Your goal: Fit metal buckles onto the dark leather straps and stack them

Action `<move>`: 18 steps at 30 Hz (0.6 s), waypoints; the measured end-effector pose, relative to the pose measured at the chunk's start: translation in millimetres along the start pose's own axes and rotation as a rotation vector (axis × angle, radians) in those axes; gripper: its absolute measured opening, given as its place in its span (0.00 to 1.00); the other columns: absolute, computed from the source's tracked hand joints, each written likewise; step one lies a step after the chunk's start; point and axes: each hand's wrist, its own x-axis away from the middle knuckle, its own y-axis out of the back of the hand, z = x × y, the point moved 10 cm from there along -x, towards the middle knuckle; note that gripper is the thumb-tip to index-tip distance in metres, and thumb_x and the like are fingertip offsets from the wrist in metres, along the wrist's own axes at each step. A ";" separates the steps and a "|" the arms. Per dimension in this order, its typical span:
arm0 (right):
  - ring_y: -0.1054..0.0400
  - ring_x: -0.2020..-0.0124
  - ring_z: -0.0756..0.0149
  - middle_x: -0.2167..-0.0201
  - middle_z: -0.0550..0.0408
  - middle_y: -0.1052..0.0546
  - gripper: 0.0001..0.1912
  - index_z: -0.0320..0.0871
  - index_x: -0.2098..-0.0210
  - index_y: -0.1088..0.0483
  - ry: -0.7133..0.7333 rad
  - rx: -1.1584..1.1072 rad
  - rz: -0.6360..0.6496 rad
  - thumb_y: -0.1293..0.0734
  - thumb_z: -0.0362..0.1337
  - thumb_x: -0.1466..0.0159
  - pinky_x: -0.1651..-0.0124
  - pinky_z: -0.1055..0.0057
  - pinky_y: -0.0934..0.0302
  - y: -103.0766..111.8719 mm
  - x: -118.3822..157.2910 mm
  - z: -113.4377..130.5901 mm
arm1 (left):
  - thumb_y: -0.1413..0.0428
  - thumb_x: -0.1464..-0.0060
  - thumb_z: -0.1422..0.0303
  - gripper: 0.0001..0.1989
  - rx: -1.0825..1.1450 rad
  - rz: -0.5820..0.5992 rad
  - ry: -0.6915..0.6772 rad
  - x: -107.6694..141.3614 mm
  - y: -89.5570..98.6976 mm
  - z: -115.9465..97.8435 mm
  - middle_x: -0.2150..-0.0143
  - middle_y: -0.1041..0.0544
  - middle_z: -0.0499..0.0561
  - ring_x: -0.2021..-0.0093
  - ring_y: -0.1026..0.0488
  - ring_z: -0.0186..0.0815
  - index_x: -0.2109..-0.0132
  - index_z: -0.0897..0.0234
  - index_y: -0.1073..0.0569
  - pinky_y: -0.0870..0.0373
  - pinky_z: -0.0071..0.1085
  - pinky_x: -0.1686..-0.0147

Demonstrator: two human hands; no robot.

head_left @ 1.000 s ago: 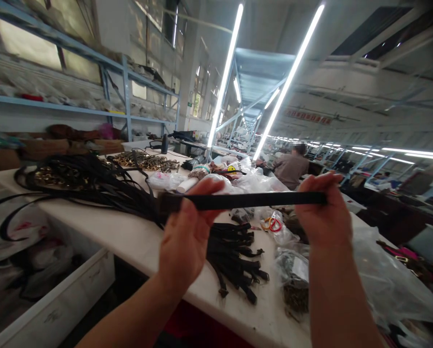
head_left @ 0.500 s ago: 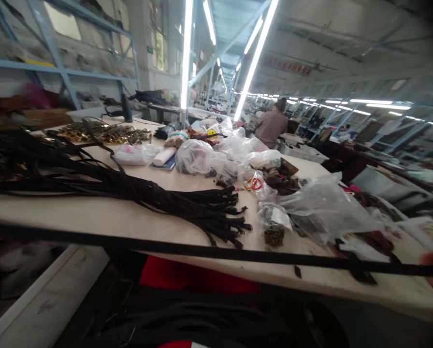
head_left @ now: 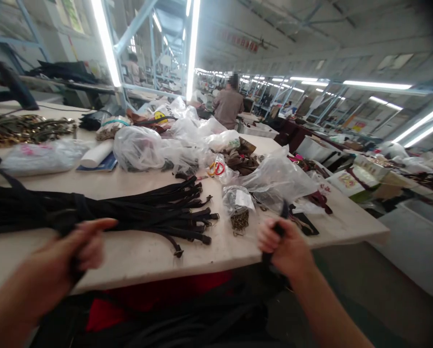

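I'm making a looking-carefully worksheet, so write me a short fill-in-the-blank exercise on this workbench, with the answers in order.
The scissors have one yellow handle loop and one ____ loop.
The blue booklet lies partly ____ the white roll.
The left hand and right hand each grip strap coloured ____.

Missing words: red; under; black.

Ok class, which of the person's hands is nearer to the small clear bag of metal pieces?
The right hand. It is just right of the clear bag, nearer the camera; the left hand is well off to its left, by the bundle of black straps.
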 end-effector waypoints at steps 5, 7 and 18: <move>0.41 0.84 0.74 0.84 0.57 0.34 0.22 0.38 0.76 0.33 -0.352 0.507 0.440 0.46 0.49 0.40 0.80 0.75 0.46 -107.1 -12.4 -157.7 | 0.46 0.51 0.56 0.21 0.203 0.566 0.295 22.7 -148.2 29.9 0.69 0.25 0.52 0.72 0.29 0.34 0.55 0.68 0.30 0.34 0.28 0.74; 0.33 0.74 0.70 0.75 0.53 0.28 0.22 0.38 0.67 0.31 -0.336 0.720 0.662 0.45 0.50 0.40 0.70 0.73 0.39 -109.5 -8.4 -161.6 | 0.45 0.52 0.56 0.20 0.221 0.550 0.306 16.1 -159.6 34.4 0.76 0.31 0.46 0.79 0.35 0.29 0.58 0.67 0.31 0.39 0.25 0.79; 0.35 0.54 0.57 0.56 0.45 0.29 0.12 0.40 0.59 0.30 0.049 2.025 0.000 0.38 0.29 0.43 0.51 0.65 0.45 100.9 -140.9 1.7 | 0.47 0.56 0.49 0.26 0.054 0.571 0.226 9.5 -159.7 43.3 0.85 0.40 0.39 0.83 0.45 0.27 0.59 0.66 0.37 0.47 0.25 0.80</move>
